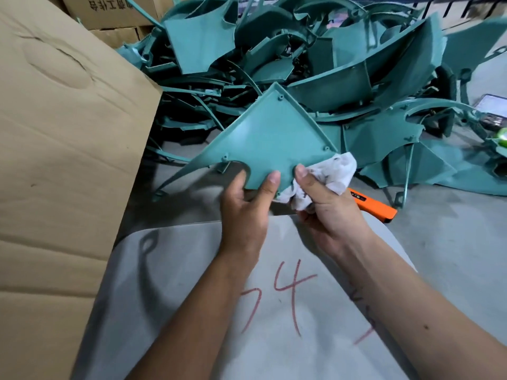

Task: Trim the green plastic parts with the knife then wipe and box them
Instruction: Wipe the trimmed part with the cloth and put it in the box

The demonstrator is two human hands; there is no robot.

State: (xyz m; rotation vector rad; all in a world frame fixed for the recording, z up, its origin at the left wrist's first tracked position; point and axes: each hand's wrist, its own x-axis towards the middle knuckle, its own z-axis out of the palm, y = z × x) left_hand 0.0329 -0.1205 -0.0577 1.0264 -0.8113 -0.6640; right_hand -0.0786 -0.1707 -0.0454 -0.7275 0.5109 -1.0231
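Observation:
A flat green plastic part point(269, 138), roughly triangular with small screw bosses, is held up in the middle of the view. My left hand point(247, 207) grips its lower edge, thumb on the near face. My right hand point(326, 204) holds a crumpled white cloth point(334, 171) against the part's lower right corner. An orange knife point(373, 205) lies on the floor just behind my right hand, partly hidden by it.
A big pile of green plastic parts point(315, 58) covers the floor ahead. A large cardboard box flap point(63, 133) stands at the left, with more cartons point(109, 12) behind. Below my arms sits a grey rounded surface point(274, 311) marked with red numbers.

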